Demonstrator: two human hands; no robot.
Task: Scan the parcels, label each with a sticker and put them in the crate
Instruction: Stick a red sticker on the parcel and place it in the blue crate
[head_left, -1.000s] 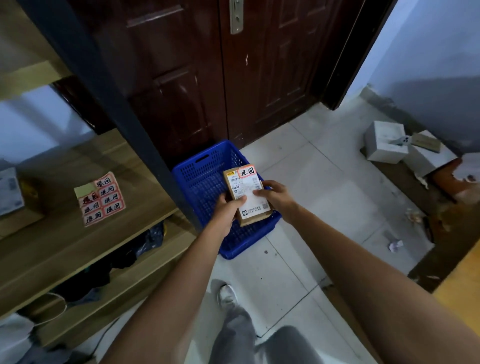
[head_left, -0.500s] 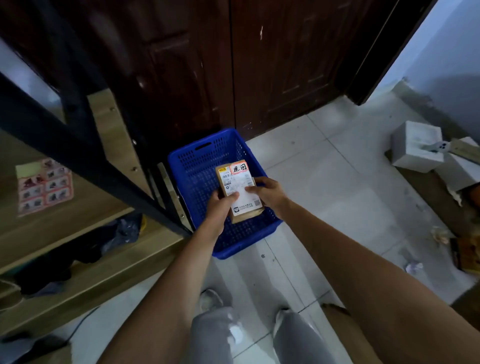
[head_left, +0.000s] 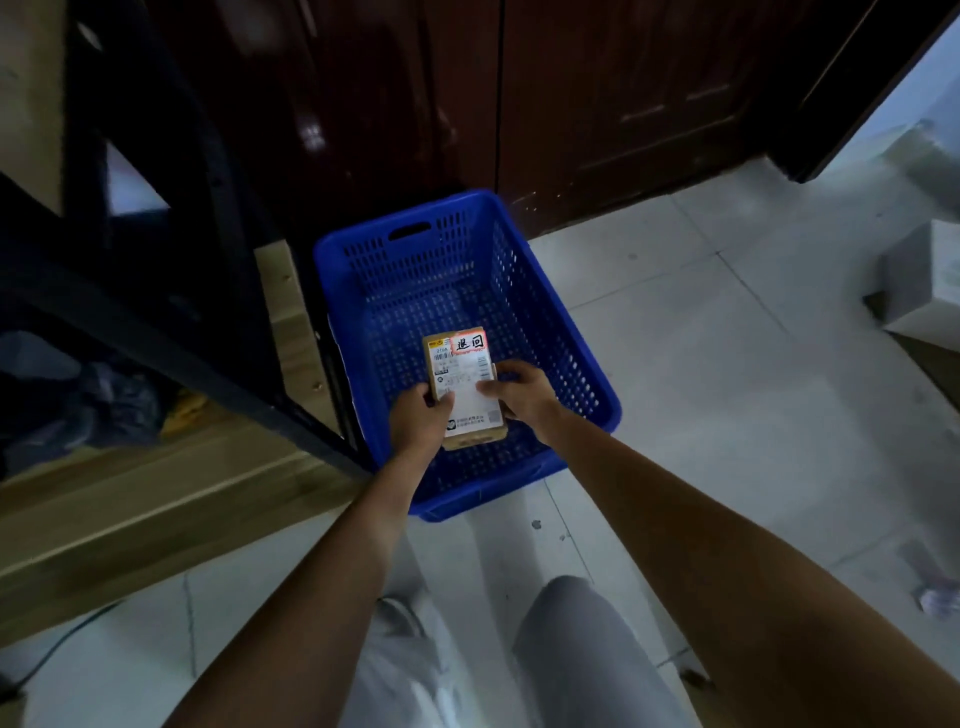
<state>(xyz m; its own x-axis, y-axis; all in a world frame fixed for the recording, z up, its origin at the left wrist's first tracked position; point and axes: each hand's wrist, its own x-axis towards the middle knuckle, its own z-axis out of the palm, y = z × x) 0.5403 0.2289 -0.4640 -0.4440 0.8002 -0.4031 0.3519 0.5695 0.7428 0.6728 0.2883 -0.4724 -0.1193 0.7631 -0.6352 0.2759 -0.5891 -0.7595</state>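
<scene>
A small brown cardboard parcel (head_left: 464, 385) with a white shipping label and a red-bordered sticker at its top right corner is held inside the blue plastic crate (head_left: 566, 332). My left hand (head_left: 420, 420) grips its left edge. My right hand (head_left: 519, 391) grips its right edge, thumb across the label. The parcel sits low within the crate's walls, over the perforated bottom; whether it touches the bottom I cannot tell. No other parcel shows in the crate.
The crate stands on a pale tiled floor against a dark wooden door (head_left: 597, 104). A black-framed wooden shelf unit (head_left: 156, 499) flanks it on the left. White boxes (head_left: 924, 291) lie at the right. My legs in grey trousers (head_left: 587, 649) are below.
Both hands have carried the parcel down from above the crate's near rim into the crate. The camera has tilted downward, and the sticker sheet on the shelf has left the view.
</scene>
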